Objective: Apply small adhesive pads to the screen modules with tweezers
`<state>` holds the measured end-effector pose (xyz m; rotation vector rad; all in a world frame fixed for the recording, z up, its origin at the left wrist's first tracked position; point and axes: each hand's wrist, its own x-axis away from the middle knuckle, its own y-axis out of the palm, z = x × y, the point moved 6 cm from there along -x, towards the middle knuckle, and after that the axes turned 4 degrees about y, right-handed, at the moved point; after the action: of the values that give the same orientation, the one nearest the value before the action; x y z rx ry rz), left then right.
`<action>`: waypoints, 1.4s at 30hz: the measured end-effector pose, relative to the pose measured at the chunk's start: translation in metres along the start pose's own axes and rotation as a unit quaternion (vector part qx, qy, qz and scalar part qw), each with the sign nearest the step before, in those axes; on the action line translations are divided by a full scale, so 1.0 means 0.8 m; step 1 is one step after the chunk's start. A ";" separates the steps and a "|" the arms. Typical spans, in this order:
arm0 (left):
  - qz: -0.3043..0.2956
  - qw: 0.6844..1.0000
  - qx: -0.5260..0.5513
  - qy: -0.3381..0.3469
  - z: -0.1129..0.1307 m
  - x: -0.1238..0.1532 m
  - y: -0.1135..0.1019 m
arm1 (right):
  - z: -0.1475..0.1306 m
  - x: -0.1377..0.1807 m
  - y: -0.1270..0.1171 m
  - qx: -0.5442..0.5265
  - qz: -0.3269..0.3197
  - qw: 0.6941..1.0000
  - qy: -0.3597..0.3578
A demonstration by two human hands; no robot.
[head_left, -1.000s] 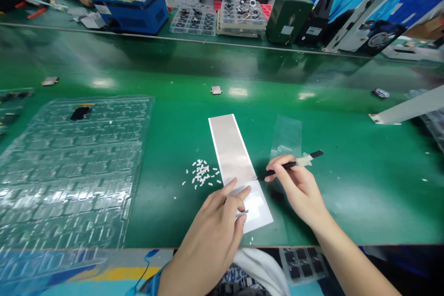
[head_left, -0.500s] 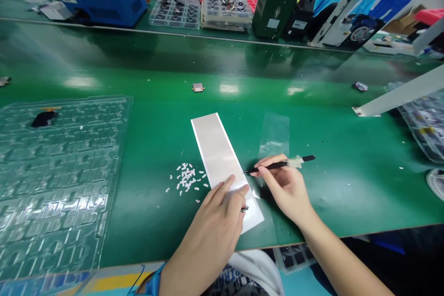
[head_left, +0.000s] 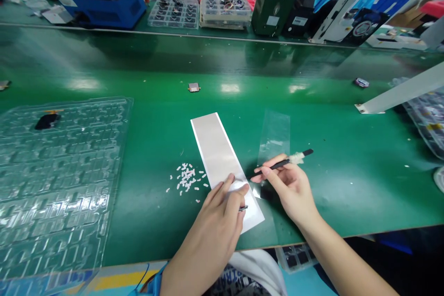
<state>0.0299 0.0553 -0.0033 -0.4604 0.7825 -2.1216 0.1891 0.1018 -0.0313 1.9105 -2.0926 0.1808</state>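
A long sheet (head_left: 217,145) with a grey-beige face and white edges lies slanted on the green table. My left hand (head_left: 220,212) presses its index fingertip on the sheet's lower part, other fingers curled; a small metal tip (head_left: 243,208) pokes out beneath them, the rest hidden. Between the thumb and fingers of my right hand (head_left: 289,185) are slim black tweezers (head_left: 279,164), wrapped in pale tape near the rear. Their points are at the sheet's right edge, by a lifted bit of clear film. Left of the sheet, small white strips (head_left: 187,176) lie scattered.
A clear film piece (head_left: 274,132) lies beyond my right hand. At left is a large clear plastic tray (head_left: 65,171) with a black part (head_left: 47,121). A small square part (head_left: 194,87) sits farther back. A white post (head_left: 402,88) stands right; boxes and trays line the back shelf.
The tweezers' points have shifted slightly right and down from the sheet, with my right hand tilting a little. A film edge near my left fingertip now looks lifted. My left hand stays put.
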 end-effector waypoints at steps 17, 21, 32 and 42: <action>0.157 0.963 0.191 -0.110 -0.020 0.021 -0.009 | -0.015 0.052 -0.008 0.110 0.091 0.984 -0.105; 0.220 0.950 0.170 -0.144 -0.029 0.031 -0.015 | -0.019 0.063 0.012 0.200 -0.013 0.962 -0.188; 0.168 0.977 0.055 -0.116 -0.023 0.026 -0.012 | -0.003 0.077 0.023 0.312 -0.040 0.909 -0.272; 0.134 0.990 0.005 -0.053 -0.011 0.004 -0.009 | 0.000 0.030 -0.003 0.135 0.051 0.988 -0.055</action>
<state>0.0188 0.0594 -0.0046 -0.4332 0.7287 -1.8359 0.1898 0.0786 -0.0245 2.0028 -2.3441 0.4105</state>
